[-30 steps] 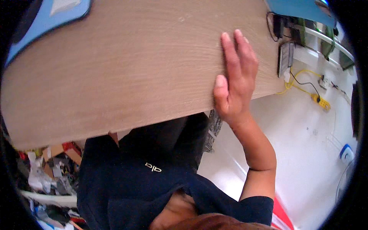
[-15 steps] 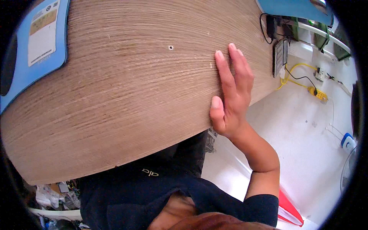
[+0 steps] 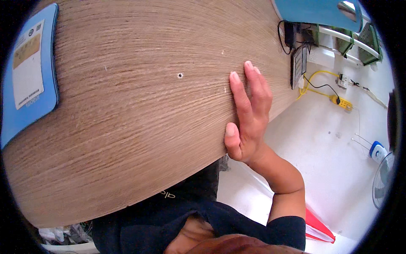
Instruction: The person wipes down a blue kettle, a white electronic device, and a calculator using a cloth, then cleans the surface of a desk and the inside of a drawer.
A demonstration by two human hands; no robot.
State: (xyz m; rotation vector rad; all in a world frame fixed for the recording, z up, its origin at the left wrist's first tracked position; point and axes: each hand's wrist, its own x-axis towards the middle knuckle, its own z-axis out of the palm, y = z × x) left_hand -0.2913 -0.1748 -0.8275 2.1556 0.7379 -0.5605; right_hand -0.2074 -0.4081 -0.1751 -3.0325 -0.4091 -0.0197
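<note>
A wide wood-grain tabletop (image 3: 127,118) fills most of the view. Against its right edge rests my right hand (image 3: 250,110), fingers stretched forward and thumb apart, holding nothing. A small dark hole with a pale rim (image 3: 180,75) shows in the wood to the left of the fingertips. My left hand is out of the picture. At the far left lies a flat blue rounded thing (image 3: 48,80) with a white and tan label (image 3: 28,72) on it.
Beyond the hand, a dark flat panel device (image 3: 299,67) and a black adapter (image 3: 290,34) sit by the table's edge. A yellow power strip (image 3: 341,103) with cords lies farther right. Green baskets on a white rack (image 3: 367,46) stand behind. A fan (image 3: 382,182) shows at the right rim.
The whole view has shifted, so the table and the blue thing appear lower and farther left. My right hand keeps its pose at the table's edge.
</note>
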